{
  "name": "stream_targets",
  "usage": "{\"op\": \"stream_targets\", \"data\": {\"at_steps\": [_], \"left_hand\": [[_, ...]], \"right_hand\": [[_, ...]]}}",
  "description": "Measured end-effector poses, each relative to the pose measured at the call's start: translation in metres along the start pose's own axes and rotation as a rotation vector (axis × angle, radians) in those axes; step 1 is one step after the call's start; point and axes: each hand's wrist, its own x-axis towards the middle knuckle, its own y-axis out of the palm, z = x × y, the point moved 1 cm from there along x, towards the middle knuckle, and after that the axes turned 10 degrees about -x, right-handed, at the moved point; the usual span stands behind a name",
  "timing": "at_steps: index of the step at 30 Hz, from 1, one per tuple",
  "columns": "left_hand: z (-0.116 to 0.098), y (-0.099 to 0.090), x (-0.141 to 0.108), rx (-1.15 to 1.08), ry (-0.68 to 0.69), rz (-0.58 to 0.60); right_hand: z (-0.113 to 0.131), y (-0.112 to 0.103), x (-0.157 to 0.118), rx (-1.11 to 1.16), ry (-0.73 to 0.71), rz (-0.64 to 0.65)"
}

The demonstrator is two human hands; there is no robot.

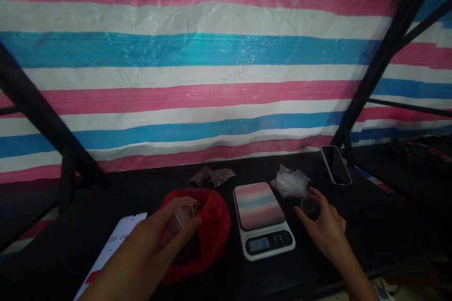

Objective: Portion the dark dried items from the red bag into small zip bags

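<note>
Left hand (150, 235) nearest, thumb and fingers closed on a crinkled clear plastic bag (185, 212), over the mouth of the red bag (219, 228). Red bag: thin, puckered film, dark inside. Just right of it, the scale (249, 248): rounded oblong, glossy top, long axis running away from the person. Beyond, right hand (328, 225): thumb and forefinger curved around a small, round, dark cup (308, 206), well apart from left hand; cannot tell whether they grip it.
</note>
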Motion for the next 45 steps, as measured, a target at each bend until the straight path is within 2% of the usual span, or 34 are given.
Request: {"op": "stream_targets", "data": {"at_steps": [3, 11, 14, 16, 18, 20, 24, 28, 34, 39, 43, 45], "left_hand": [[0.003, 0.001, -0.001, -0.079, -0.063, 0.184], [0.010, -0.006, -0.002, -0.045, -0.084, 0.162], [0.013, -0.010, -0.003, -0.046, -0.087, 0.163], [0.013, -0.012, -0.003, -0.048, -0.125, 0.180], [0.012, -0.013, -0.003, -0.043, -0.172, 0.200], [0.010, -0.013, -0.003, -0.037, -0.195, 0.214], [0.009, -0.011, -0.003, -0.036, -0.231, 0.249], [0.012, -0.011, -0.004, -0.027, -0.257, 0.259], [0.018, -0.011, -0.005, -0.041, -0.309, 0.270], [0.019, -0.013, -0.003, -0.018, -0.298, 0.256], [0.015, -0.015, -0.002, -0.007, -0.293, 0.264], [0.014, -0.017, -0.004, 0.003, -0.307, 0.259]], "right_hand": [[0.005, -0.003, -0.003, 0.008, 0.011, 0.016], [0.002, 0.000, -0.002, 0.015, 0.039, 0.029], [0.002, -0.008, 0.000, 0.080, 0.049, 0.048], [0.007, -0.017, -0.003, 0.189, -0.041, 0.138], [0.012, -0.025, -0.010, 0.269, -0.154, 0.282], [0.016, -0.028, -0.018, 0.239, -0.200, 0.377], [0.013, -0.017, -0.028, 0.090, -0.198, 0.430], [0.015, -0.009, -0.028, 0.079, -0.195, 0.496], [0.037, -0.024, -0.022, 0.156, -0.141, 0.661], [0.054, -0.029, -0.004, 0.130, -0.101, 0.871], [0.045, -0.029, 0.003, 0.140, -0.115, 0.930], [0.036, -0.030, 0.000, 0.167, -0.146, 0.876]]}}
